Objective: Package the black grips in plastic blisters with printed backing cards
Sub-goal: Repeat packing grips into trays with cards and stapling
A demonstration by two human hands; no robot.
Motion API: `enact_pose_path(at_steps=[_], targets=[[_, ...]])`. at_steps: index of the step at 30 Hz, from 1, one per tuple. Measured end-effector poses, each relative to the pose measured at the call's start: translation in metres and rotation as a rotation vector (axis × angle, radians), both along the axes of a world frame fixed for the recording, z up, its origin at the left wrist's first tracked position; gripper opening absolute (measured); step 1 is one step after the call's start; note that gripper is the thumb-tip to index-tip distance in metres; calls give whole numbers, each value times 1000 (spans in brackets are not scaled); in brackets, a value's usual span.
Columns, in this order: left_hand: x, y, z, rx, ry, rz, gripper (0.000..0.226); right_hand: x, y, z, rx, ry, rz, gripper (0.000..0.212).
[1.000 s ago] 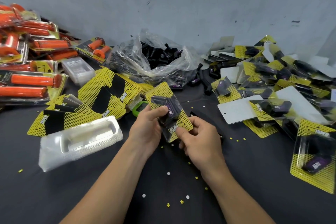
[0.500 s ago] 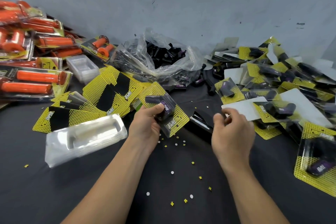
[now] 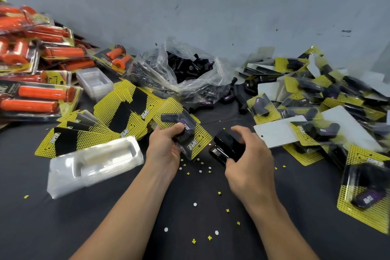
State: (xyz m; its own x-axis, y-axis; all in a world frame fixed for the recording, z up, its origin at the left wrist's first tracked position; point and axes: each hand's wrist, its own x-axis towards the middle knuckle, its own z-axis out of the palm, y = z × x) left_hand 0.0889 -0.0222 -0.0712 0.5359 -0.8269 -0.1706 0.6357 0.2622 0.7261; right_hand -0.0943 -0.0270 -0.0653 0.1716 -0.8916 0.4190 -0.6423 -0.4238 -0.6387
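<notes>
Gripping a black stapler (image 3: 226,146) in the right hand (image 3: 250,161), fingers curled over it. Holding the pack (image 3: 196,143) in the left hand (image 3: 165,150), thumb pressed on top, a black grip (image 3: 179,120) inside. Looks like the closing step, though a bit blurry here. Next: bring the stapler mouth to the pack's edge, line up, squeeze. Farther back: spare blisters (image 3: 92,162), cards (image 3: 126,116), a bag (image 3: 213,76) of loose grips, done packs (image 3: 316,116) on the right.
</notes>
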Motion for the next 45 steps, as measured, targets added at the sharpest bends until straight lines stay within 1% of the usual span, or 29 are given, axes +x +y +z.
enact_pose_path(at_steps=[1,2,4,6,7,8,9,12,13,14,15,16,17,18,19,21,23,25,26,28,30,33,37,45], targets=[[1,0,-1,-1,-3,1,25,0,-1,0,-53,52,-9,66],[1,-1,-1,-2,-5,2,24,0,-3,0,-65,96,-19,59],[1,-1,-1,-6,-8,-1,24,-4,-6,1,19,101,-9,41],[1,-1,-1,-8,-3,-5,25,-8,-8,7,176,-31,20,23],[1,-2,-1,-6,4,-4,24,-9,-8,9,233,-108,29,22],[1,-2,-1,-5,13,-2,24,-12,-9,12,267,-149,37,23],[1,-2,-1,-5,21,2,24,-14,-9,15,300,-145,50,25],[3,-2,-1,-18,35,18,27,-22,-10,20,435,-77,148,27],[3,-2,0,-28,32,23,27,-24,-7,22,492,-53,194,36],[3,-2,0,-33,26,28,26,-25,-4,23,543,0,232,51],[3,-2,0,-34,21,29,25,-24,0,22,557,117,255,66],[3,-2,0,-33,15,26,24,-22,4,21,519,266,266,79],[2,-2,0,-33,10,18,24,-18,8,17,441,407,264,86],[3,-2,0,-39,11,4,23,-13,11,14,357,468,251,83],[3,-2,0,-51,18,-13,23,-10,12,14,309,428,230,77],[4,1,1,-86,45,-58,25,-9,11,16,309,212,205,70],[6,4,4,-132,75,-118,37,-11,8,17,333,31,219,65],[7,8,5,-179,68,-191,53,-10,10,19,393,-83,279,61],[6,10,6,-199,56,-231,54,-9,12,20,424,-120,322,61],[6,12,6,-235,40,-298,44,-7,15,20,458,-160,378,62],[5,13,5,-256,21,-328,40,-6,14,18,463,-175,386,61],[4,12,5,-249,-42,-324,40,-5,12,17,459,-197,388,59],[2,13,7,-272,-86,-370,43,-4,12,15,462,-214,399,61],[2,15,6,-293,-154,-398,40,-2,11,10,440,-266,366,49]])
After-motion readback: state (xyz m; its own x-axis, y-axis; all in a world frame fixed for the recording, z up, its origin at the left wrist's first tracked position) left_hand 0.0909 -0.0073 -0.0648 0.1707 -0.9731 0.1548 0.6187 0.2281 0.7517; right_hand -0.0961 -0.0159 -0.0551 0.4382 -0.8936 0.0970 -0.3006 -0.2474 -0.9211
